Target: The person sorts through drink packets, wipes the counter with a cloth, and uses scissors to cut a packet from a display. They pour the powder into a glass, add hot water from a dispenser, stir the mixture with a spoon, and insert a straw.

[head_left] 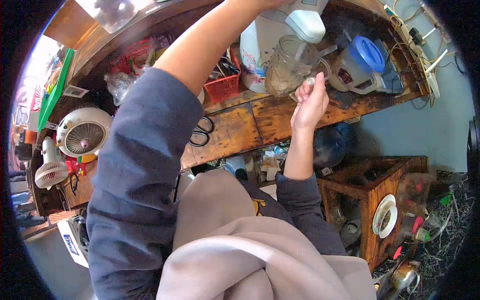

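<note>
My right hand (311, 102) is closed around the handle of a clear jug (290, 67), which is tilted over the edge of the wooden counter. Behind the jug stands a white air pot with a flower pattern (252, 55); its spout head (306, 25) overhangs the jug's mouth. My left arm stretches up across the counter toward the top of the air pot. Only the start of my left hand (257, 4) shows at the top edge, and its fingers are hidden. To the right of my right hand is a pitcher with a blue lid (367, 55).
A red basket (222, 89) and black-handled scissors (202, 132) are on the wooden counter (235, 127). A round fan (85, 131) and a smaller handheld fan (51, 167) lie at the left. Cables and a power strip (432, 82) hang on the right wall. Below is a wooden stand (367, 195).
</note>
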Demonstrator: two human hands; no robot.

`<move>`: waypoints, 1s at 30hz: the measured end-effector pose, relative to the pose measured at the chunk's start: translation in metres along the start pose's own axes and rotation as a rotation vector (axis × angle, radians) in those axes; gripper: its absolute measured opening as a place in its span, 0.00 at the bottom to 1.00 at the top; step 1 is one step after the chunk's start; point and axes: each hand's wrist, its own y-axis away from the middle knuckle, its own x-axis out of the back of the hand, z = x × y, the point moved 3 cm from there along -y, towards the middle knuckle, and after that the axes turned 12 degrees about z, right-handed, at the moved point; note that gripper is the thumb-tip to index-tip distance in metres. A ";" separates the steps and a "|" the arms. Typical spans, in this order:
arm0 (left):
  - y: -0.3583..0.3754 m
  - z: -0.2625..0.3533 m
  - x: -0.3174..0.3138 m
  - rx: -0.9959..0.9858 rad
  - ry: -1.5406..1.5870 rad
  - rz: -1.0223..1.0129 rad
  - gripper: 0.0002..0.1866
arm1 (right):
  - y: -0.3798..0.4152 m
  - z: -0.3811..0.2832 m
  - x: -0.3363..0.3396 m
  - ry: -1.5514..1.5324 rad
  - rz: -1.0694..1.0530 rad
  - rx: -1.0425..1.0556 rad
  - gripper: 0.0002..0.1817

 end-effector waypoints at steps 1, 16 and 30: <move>0.000 0.001 0.000 0.004 0.000 -0.011 0.20 | 0.000 0.003 0.001 -0.002 -0.009 0.004 0.22; -0.001 0.001 0.001 -0.009 -0.020 -0.039 0.20 | 0.000 0.007 0.004 0.002 -0.015 0.020 0.22; -0.002 -0.001 0.003 -0.010 -0.020 -0.088 0.19 | -0.001 0.010 0.005 -0.026 -0.013 -0.007 0.21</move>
